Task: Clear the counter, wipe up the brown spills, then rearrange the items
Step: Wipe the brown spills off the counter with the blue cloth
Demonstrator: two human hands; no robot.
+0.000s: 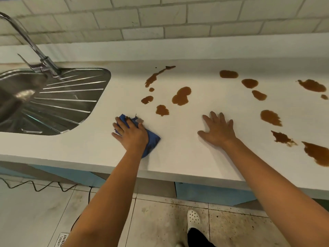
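My left hand presses a crumpled blue cloth flat onto the white counter, just right of the sink. Its fingers lie fairly straight over the cloth. My right hand rests palm down on bare counter with its fingers spread, holding nothing. Several brown spills mark the counter: a cluster beyond the cloth with a large blot and a long streak, and more puddles to the right, reaching the frame's right edge.
A steel sink with a ribbed drainboard and a tall tap fills the left. White tiled wall stands behind the counter. Below the counter edge are the tiled floor, a black cable and my white shoe.
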